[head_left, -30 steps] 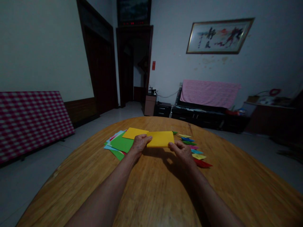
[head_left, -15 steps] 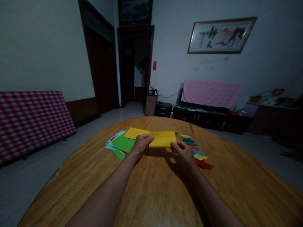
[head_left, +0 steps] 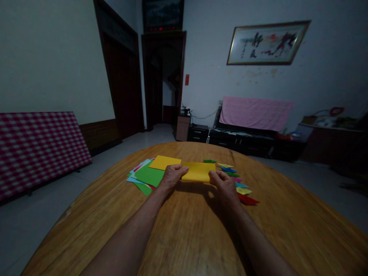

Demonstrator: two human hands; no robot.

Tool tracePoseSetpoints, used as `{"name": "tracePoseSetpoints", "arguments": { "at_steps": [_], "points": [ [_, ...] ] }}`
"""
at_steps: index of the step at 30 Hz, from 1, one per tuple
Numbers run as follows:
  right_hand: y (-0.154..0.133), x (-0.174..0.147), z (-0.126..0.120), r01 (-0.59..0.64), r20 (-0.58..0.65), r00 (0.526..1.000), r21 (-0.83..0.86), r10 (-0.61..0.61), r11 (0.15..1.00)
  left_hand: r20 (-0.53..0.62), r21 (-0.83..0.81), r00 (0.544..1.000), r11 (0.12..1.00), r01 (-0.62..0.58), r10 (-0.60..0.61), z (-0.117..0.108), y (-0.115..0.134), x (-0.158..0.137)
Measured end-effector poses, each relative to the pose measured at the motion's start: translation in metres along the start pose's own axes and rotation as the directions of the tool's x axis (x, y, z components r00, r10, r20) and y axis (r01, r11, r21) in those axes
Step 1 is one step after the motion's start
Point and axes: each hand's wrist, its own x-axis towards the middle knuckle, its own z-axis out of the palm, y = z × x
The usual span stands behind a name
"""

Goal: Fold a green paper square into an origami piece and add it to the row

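A yellow sheet of paper (head_left: 199,172), a wide rectangle that looks folded, is held just above the table between both hands. My left hand (head_left: 173,175) pinches its left edge, thumb on top. At the lower right corner, my right hand (head_left: 224,184) grips it between thumb and fingers. Left of my left hand lies a loose pile of coloured paper, with a green sheet (head_left: 149,173) and a yellow sheet (head_left: 165,162) uppermost. Several small folded paper boats lie in a row by my right hand, among them a red one (head_left: 247,199) and a blue one (head_left: 229,170).
The round wooden table (head_left: 184,237) fills the foreground. One green folded paper boat (head_left: 209,161) rests beyond the held paper. Across the room stand a low black cabinet (head_left: 253,147) and something under a pink cloth (head_left: 257,113). A checkered panel (head_left: 40,149) is at the left.
The held yellow paper has come slightly lower and to the right, uncovering the green folded boat behind it. Both hands keep their hold.
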Motion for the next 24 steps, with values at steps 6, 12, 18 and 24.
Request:
{"name": "tracePoseSetpoints", "arguments": {
  "at_steps": [6, 12, 18, 24],
  "points": [
    [-0.002, -0.001, 0.000, 0.012, -0.001, 1.000, -0.025, -0.012, 1.000, -0.001, 0.012, 1.000, 1.000, -0.008, 0.008, -0.001, -0.003, 0.001],
    [-0.006, -0.004, 0.001, -0.018, 0.003, 1.000, -0.033, 0.018, 0.999, -0.003, 0.028, 1.000, 1.000, 0.000, 0.001, 0.000, 0.001, -0.001],
    [-0.004, 0.000, 0.004, -0.038, -0.044, 0.998, 0.115, 0.043, 0.993, 0.010, 0.032, 1.000, 0.999, -0.004, 0.004, -0.001, -0.001, -0.001],
    [-0.006, 0.001, 0.004, -0.110, -0.012, 0.993, 0.244, 0.116, 0.964, 0.058, -0.043, 0.998, 0.999, 0.008, -0.006, 0.001, -0.009, 0.000]
  ]
}}
